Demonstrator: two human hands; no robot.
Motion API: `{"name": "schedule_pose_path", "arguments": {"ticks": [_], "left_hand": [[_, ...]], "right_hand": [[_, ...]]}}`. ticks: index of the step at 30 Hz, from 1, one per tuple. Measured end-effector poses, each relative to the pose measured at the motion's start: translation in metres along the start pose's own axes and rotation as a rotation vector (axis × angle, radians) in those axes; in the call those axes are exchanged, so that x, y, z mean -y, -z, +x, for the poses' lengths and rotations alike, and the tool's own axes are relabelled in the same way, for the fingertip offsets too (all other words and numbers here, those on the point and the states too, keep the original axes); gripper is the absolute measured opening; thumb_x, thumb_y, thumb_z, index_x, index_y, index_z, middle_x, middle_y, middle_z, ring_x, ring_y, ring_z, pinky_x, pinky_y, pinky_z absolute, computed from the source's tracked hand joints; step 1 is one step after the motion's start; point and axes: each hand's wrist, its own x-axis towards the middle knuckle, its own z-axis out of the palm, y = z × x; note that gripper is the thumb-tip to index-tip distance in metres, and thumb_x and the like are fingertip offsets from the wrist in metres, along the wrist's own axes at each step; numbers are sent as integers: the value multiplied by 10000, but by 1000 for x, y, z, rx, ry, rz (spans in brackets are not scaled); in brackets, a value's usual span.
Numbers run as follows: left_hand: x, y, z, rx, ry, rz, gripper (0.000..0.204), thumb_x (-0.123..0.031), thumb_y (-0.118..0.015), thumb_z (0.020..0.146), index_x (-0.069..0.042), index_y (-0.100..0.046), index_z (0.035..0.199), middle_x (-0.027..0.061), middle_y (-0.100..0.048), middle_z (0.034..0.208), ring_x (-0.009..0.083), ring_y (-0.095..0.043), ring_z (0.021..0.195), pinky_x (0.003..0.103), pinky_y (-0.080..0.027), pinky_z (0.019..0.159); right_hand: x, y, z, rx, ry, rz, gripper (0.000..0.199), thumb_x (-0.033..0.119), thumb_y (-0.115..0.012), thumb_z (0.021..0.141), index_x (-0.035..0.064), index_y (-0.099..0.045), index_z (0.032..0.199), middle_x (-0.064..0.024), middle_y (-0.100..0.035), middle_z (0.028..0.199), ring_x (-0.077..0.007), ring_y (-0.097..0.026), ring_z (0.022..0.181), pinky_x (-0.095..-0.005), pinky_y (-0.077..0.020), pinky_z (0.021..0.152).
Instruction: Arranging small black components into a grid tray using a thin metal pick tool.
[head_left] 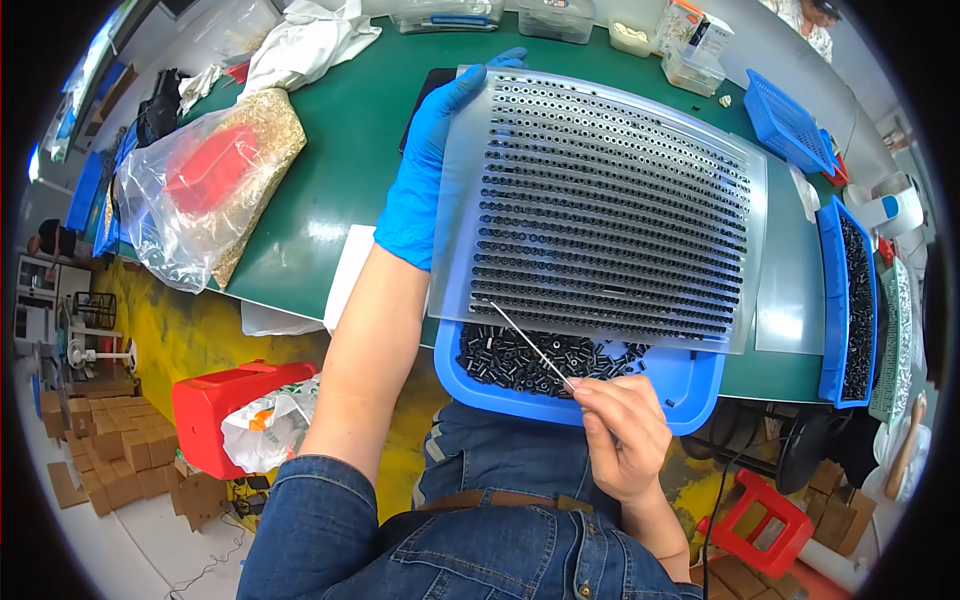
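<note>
In a blue glove, my left hand (425,165) is closed on the left edge of a clear plastic plate (458,225). Dense rows of small black ring-ended parts (610,215) fill the plate. It lies tilted over a blue tray (640,412), hiding the tray's far portion. Loose short black tubes (515,360) are heaped in the tray's near portion. My bare right hand (628,430) pinches a thin, light-coloured rod (530,342) between thumb and fingers. The rod's tip is at the lower left rows of the plate; whether it touches a part I cannot tell.
A green table (300,240) bears a clear bag (165,225) with something red at left. To the right stand a blue bin (832,300) of black parts and an empty blue basket (785,120). Red stools (765,525) are on the floor.
</note>
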Motion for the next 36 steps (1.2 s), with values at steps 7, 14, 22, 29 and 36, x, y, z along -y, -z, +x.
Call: {"name": "schedule_pose_path", "arguments": {"ticks": [7,14,22,29,36], "left_hand": [[1,-1,0,26,-8,-5,610,-327,-581,949,73,-474,1397,177,-573,1351,237,-553,1234,344,-387,1092],[4,4,3,17,-16,-5,614,-323,-567,955,75,-456,1409,185,-560,1365,250,-558,1229,349,-397,1085],[3,6,3,-4,15,-8,608,-321,-556,963,65,-446,1421,190,-560,1363,256,-555,1233,353,-397,1086],[4,9,6,26,10,-2,608,-357,-607,947,19,-479,1407,171,-592,1322,255,-592,1179,359,-448,1041],[4,4,2,-28,42,-16,580,-341,-562,965,24,-485,1409,151,-593,1338,225,-585,1195,341,-431,1059]], "right_hand": [[-3,11,-11,-41,-90,22,178,-48,-626,847,-48,-683,1015,-171,-723,985,-226,-621,804,-291,-515,678],[-9,25,-24,-111,-165,41,174,-29,-580,903,-64,-674,1045,-194,-712,990,-208,-601,812,-270,-525,645],[-10,37,-36,-193,-248,74,180,-21,-573,913,-67,-670,1057,-194,-705,983,-204,-600,803,-269,-522,641],[-9,24,-34,-67,-154,72,175,-32,-615,866,-66,-678,1025,-180,-715,976,-208,-604,768,-279,-507,664],[-3,6,-17,11,-61,47,183,-39,-654,823,-42,-693,1002,-152,-730,985,-225,-627,781,-300,-510,696]]}}
